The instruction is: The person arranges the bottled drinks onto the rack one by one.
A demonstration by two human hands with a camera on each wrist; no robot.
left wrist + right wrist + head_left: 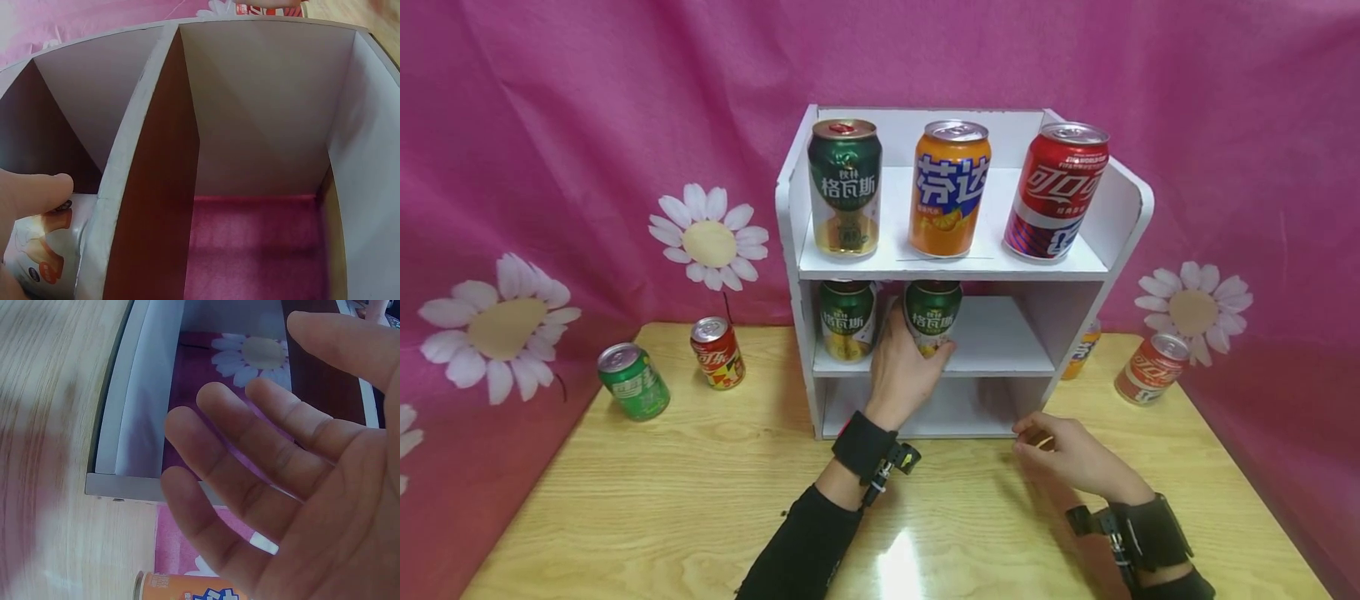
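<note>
My left hand [904, 371] grips a green-and-gold drink can [934, 310] on the middle level of a white shelf unit [1075, 323]. In the left wrist view, the thumb lies against the pale lower part of the can [47, 250], close to the shelf board. A matching green can [847, 321] stands just left of it. My right hand [1078, 454] holds nothing; it is by the unit's lower right corner. Its fingers are spread and slightly bent in the right wrist view, with the palm [337, 531] showing.
On the top level stand a green can [846, 187], an orange can [951, 187] and a red can [1057, 192]. A light-green can [634, 382] and a red can [718, 353] are left of the unit. To its right are an orange can [1084, 348] and a red can [1152, 369].
</note>
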